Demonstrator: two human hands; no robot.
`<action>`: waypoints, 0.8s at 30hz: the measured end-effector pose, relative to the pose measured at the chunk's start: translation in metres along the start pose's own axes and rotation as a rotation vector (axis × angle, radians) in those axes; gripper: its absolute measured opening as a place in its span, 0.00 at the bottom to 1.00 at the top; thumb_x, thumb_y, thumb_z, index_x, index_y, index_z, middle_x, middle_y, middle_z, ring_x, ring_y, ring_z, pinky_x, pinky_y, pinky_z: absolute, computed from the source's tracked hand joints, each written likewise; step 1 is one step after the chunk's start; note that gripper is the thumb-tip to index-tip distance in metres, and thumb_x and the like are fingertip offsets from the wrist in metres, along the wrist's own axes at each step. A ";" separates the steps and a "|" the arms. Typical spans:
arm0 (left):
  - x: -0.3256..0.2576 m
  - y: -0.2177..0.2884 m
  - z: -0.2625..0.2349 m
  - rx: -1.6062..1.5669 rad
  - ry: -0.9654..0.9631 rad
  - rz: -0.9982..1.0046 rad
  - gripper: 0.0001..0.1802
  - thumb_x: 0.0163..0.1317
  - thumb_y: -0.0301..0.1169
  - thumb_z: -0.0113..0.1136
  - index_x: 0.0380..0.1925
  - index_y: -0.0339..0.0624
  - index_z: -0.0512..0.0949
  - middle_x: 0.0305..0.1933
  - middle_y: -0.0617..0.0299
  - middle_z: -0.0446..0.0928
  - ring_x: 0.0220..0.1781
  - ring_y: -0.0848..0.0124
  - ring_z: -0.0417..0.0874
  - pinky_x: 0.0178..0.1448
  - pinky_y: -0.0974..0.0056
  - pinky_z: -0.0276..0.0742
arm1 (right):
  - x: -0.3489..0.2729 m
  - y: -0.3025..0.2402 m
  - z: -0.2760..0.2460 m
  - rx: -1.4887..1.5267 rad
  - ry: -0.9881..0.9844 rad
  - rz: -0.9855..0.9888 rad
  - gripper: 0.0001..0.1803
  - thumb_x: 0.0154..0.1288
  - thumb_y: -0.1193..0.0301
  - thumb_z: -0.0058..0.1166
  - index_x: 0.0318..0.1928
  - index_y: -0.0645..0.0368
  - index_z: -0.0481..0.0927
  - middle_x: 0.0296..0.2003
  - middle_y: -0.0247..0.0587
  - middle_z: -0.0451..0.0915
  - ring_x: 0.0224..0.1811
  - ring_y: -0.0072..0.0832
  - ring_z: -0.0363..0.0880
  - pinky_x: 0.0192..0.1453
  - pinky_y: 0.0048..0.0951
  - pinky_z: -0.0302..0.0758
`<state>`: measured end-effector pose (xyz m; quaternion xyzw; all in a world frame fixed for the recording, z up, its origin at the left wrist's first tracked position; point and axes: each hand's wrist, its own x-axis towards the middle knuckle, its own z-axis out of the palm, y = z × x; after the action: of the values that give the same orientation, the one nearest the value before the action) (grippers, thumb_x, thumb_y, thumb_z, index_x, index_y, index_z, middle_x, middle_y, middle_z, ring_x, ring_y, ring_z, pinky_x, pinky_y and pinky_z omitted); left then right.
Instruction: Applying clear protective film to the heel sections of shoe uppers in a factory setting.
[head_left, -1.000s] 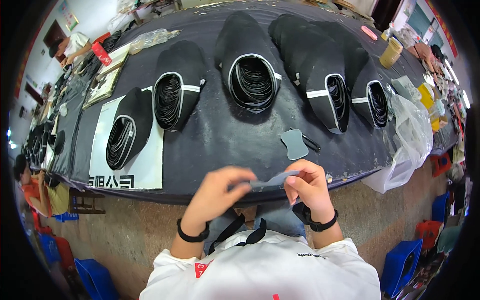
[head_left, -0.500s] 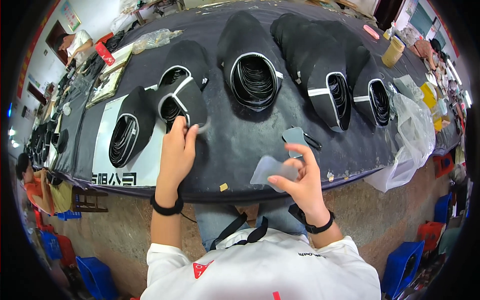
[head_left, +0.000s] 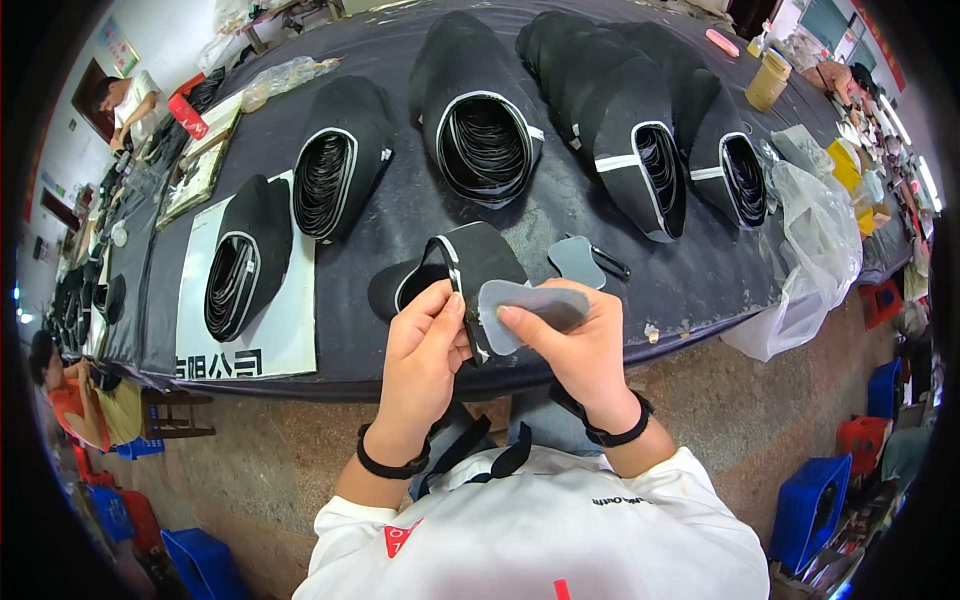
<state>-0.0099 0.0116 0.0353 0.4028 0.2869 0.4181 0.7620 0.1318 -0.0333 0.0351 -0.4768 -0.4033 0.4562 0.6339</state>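
My left hand (head_left: 420, 345) pinches the edge of a single black shoe upper (head_left: 485, 250) with white edging, held open above the near edge of the table. In my right hand (head_left: 590, 345) is a thin grey rounded sheet piece (head_left: 525, 305), gripped between thumb and fingers. That piece overlaps the upper's near right side; whether they touch I cannot tell. Just beyond my right hand, a similar grey piece (head_left: 574, 262) lies on the table beside a slim black tool (head_left: 612, 264). Nested stacks of black uppers (head_left: 475, 75) stand across the table.
A dark cloth covers the table (head_left: 390, 225). At left a white board (head_left: 300, 330) lies beneath one stack. A crumpled plastic bag (head_left: 815, 250) hangs over the right edge near a yellowish jar (head_left: 768, 82). Blue crates (head_left: 812, 510) stand on the floor, and other people sit or stand farther off.
My left hand has taken one upper from the left stack and brought it right and nearer. The grey piece in my right hand has moved up against or over it.
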 end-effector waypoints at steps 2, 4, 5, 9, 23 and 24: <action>-0.001 -0.001 0.001 0.016 -0.017 0.007 0.11 0.67 0.29 0.39 0.41 0.34 0.69 0.36 0.62 0.74 0.37 0.78 0.77 0.41 0.72 0.74 | -0.001 0.000 0.002 -0.154 0.029 -0.035 0.06 0.52 0.75 0.60 0.29 0.65 0.80 0.23 0.31 0.79 0.25 0.12 0.73 0.28 0.15 0.69; -0.002 -0.002 0.002 0.034 -0.035 0.015 0.11 0.68 0.29 0.38 0.40 0.34 0.69 0.36 0.62 0.74 0.37 0.78 0.77 0.42 0.73 0.73 | -0.002 -0.001 0.003 -0.169 0.021 -0.062 0.06 0.51 0.75 0.60 0.28 0.65 0.80 0.22 0.31 0.79 0.25 0.12 0.73 0.28 0.15 0.68; -0.002 -0.002 0.002 0.040 -0.022 0.011 0.11 0.68 0.29 0.38 0.40 0.35 0.69 0.36 0.63 0.73 0.37 0.79 0.76 0.41 0.73 0.73 | -0.003 -0.002 0.003 -0.226 0.018 -0.084 0.05 0.50 0.75 0.61 0.28 0.65 0.80 0.21 0.32 0.79 0.24 0.12 0.72 0.27 0.15 0.68; -0.003 -0.002 0.001 0.027 -0.030 -0.004 0.10 0.67 0.29 0.39 0.39 0.35 0.69 0.33 0.66 0.72 0.32 0.83 0.72 0.37 0.76 0.69 | -0.001 -0.003 0.003 -0.231 0.024 -0.055 0.06 0.50 0.75 0.60 0.28 0.65 0.80 0.20 0.33 0.79 0.23 0.12 0.72 0.26 0.15 0.67; -0.010 0.006 0.005 0.129 -0.029 0.046 0.15 0.59 0.19 0.47 0.47 0.30 0.66 0.39 0.58 0.76 0.37 0.80 0.74 0.38 0.78 0.67 | 0.003 0.000 0.002 -0.322 0.075 -0.135 0.08 0.50 0.75 0.61 0.28 0.66 0.76 0.22 0.34 0.78 0.24 0.13 0.74 0.27 0.16 0.69; -0.010 0.006 0.005 0.037 0.003 0.025 0.15 0.59 0.19 0.48 0.48 0.29 0.66 0.39 0.57 0.76 0.38 0.79 0.76 0.39 0.77 0.68 | 0.004 -0.001 0.000 -0.316 0.090 -0.136 0.08 0.50 0.75 0.61 0.28 0.66 0.76 0.22 0.34 0.78 0.24 0.13 0.74 0.27 0.16 0.69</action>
<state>-0.0135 0.0026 0.0443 0.4198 0.2909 0.4230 0.7485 0.1327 -0.0294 0.0360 -0.5620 -0.4727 0.3214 0.5978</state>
